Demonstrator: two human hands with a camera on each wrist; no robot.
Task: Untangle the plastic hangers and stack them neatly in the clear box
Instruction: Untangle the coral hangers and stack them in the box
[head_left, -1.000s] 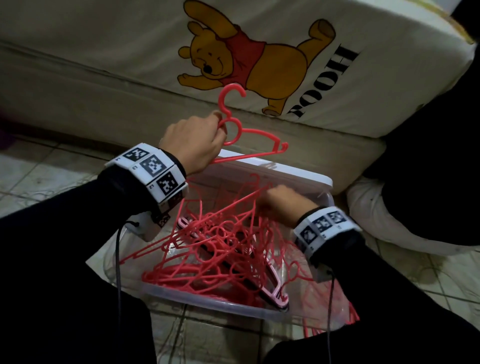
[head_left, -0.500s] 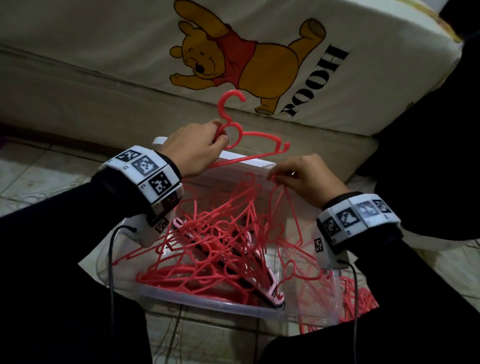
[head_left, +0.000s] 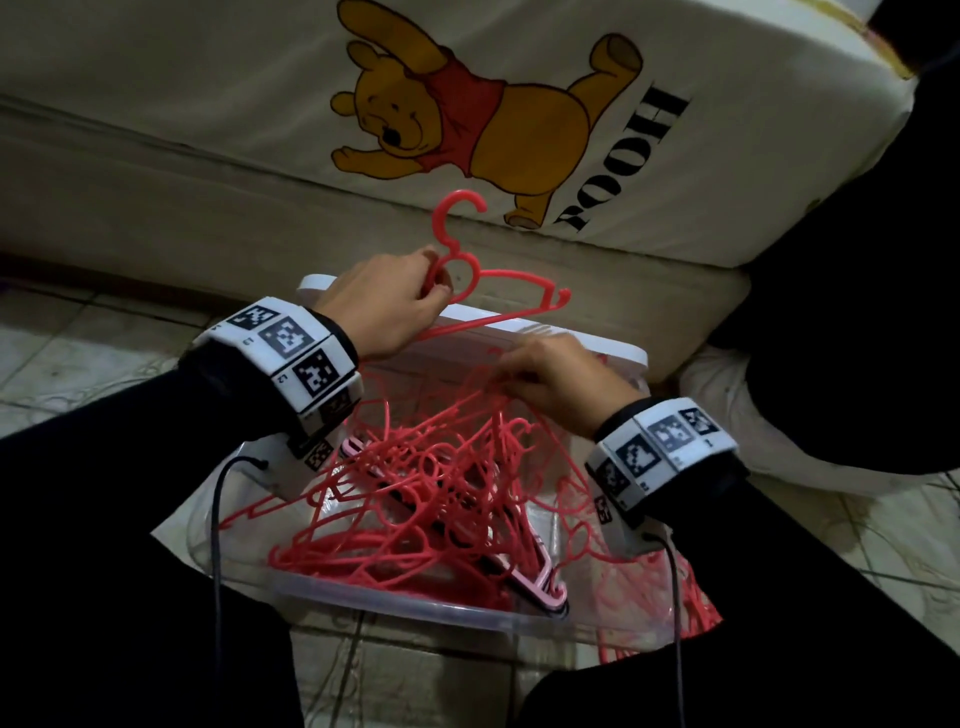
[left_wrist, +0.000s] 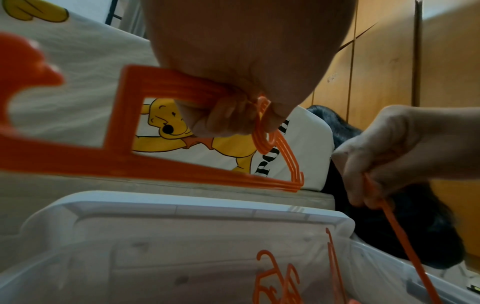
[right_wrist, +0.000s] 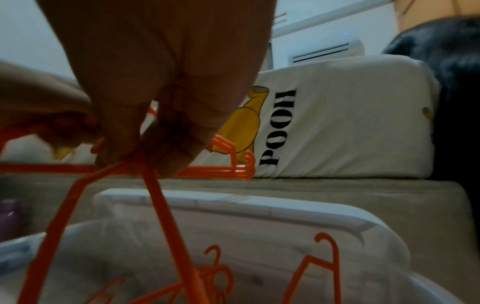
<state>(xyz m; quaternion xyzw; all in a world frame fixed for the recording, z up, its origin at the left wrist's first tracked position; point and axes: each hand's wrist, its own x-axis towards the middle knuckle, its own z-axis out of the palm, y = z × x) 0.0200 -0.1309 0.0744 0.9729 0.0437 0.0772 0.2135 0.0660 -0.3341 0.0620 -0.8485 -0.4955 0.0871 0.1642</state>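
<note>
My left hand (head_left: 428, 293) grips a small bundle of red hangers (head_left: 501, 275) by the neck, hook up, above the far rim of the clear box (head_left: 415, 610). In the left wrist view the fingers (left_wrist: 231, 117) curl round that bundle (left_wrist: 182, 167). My right hand (head_left: 514, 376) pinches a red hanger (right_wrist: 161, 197) at the top of the tangled red pile (head_left: 415, 499) in the box. The pinched strand (left_wrist: 405, 236) runs down into the box. A few pink hangers (head_left: 535, 577) lie under the red ones.
The box's white lid (head_left: 587, 343) stands behind it against a mattress with a bear print (head_left: 519, 130). Dark cloth (head_left: 857, 312) lies at the right. More red hangers (head_left: 698, 618) lie on the tiled floor (head_left: 78, 332) beside the box's right end.
My right hand rose out of the pile with a hanger, swung right, and has come back over the middle of the box. The left hand keeps its bundle in about the same place.
</note>
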